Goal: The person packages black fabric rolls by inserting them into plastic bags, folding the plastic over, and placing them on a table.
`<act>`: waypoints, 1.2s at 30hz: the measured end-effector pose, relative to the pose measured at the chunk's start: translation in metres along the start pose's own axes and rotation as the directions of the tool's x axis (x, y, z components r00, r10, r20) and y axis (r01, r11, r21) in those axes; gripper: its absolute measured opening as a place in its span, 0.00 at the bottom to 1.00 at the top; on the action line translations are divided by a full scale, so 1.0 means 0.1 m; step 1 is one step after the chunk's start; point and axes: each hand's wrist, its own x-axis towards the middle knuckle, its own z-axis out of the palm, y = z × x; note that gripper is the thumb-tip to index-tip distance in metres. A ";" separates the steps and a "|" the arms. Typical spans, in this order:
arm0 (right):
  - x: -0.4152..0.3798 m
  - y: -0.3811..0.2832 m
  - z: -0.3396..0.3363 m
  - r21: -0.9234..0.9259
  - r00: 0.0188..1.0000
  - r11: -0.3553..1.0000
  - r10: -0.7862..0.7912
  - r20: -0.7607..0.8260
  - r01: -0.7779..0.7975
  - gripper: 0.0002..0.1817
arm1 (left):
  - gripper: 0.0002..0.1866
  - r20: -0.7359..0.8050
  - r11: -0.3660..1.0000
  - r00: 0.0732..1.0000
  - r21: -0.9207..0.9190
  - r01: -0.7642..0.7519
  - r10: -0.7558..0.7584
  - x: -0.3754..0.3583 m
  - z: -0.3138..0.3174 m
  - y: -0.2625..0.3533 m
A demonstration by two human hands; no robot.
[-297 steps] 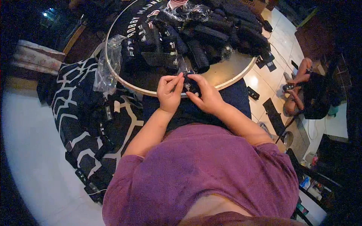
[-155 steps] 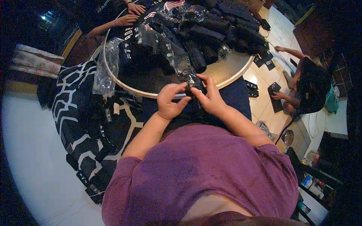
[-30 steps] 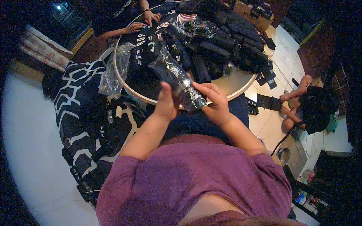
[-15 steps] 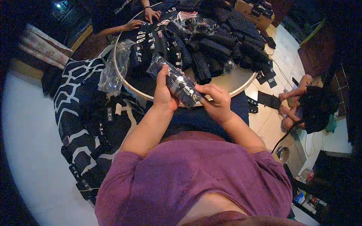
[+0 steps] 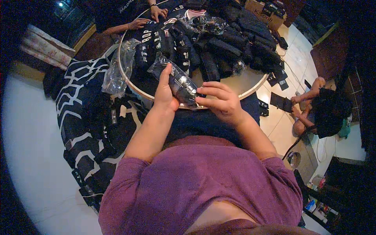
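Head view: our left hand [image 5: 164,89] holds the wrapped packet [image 5: 179,81], axis roughly eleven-to-five o'clock; our right hand [image 5: 225,102], loosely spread, meets its five-o'clock end.

At the left, a black cloth with a pale branching pattern [image 5: 81,96] spreads beside the round table [image 5: 250,93], and a pale, blotched cloth [image 5: 47,47] hangs at a slant farther off. At the far left, a person in dark clothing [image 5: 125,9] has a dark band on one wrist. A cardboard box [image 5: 261,12] stands at the far right. On the right, another person in black [image 5: 329,111] sits on the tiled floor [image 5: 297,55], a green item [image 5: 344,128] just beside. Nearer are a round shiny dish [image 5: 293,159] and small packages [image 5: 322,211].
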 end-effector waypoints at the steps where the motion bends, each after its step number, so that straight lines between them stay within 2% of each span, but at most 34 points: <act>1: -0.02 0.04 -0.02 0.002 1.000 1.000 0.001 0.001 -0.001 0.16 | 0.19 -0.026 1.000 1.000 0.013 -0.006 0.006 0.01 0.00 0.01; 3: -0.08 0.09 -0.03 -0.048 0.994 0.995 -0.087 0.066 0.090 0.13 | 0.18 -0.018 1.000 1.000 0.028 -0.007 0.008 0.01 -0.01 0.01; 7: -0.11 0.03 -0.02 -0.086 0.998 0.994 -0.068 0.018 0.069 0.12 | 0.17 -0.026 0.999 0.999 0.031 0.023 -0.022 -0.01 0.00 0.03; 11: -0.14 0.02 -0.05 -0.122 0.992 0.985 -0.123 0.030 0.126 0.10 | 0.17 -0.043 0.999 0.998 0.018 0.051 -0.050 0.03 -0.06 0.03; 13: -0.14 0.00 -0.07 -0.137 0.990 0.981 -0.134 0.036 0.138 0.10 | 0.18 0.031 0.998 0.998 0.032 0.053 -0.054 0.03 -0.08 0.03; 16: -0.13 -0.01 -0.09 -0.157 0.988 0.975 -0.151 0.035 0.155 0.11 | 0.18 0.023 0.997 0.997 0.019 0.078 -0.078 0.01 -0.05 0.05; 29: -0.17 -0.02 -0.15 -0.168 0.979 0.965 -0.203 0.006 0.201 0.11 | 0.18 -0.009 1.000 1.000 -0.004 -0.019 0.019 0.05 -0.04 0.19; 32: -0.16 -0.03 -0.19 -0.170 0.978 0.963 -0.210 0.008 0.208 0.11 | 0.17 0.035 0.999 0.999 -0.037 -0.020 0.021 0.09 -0.07 0.22; 36: -0.15 -0.05 -0.25 -0.177 0.981 0.965 -0.195 0.013 0.194 0.10 | 0.17 0.014 0.998 1.000 -0.053 0.016 -0.016 0.06 -0.08 0.41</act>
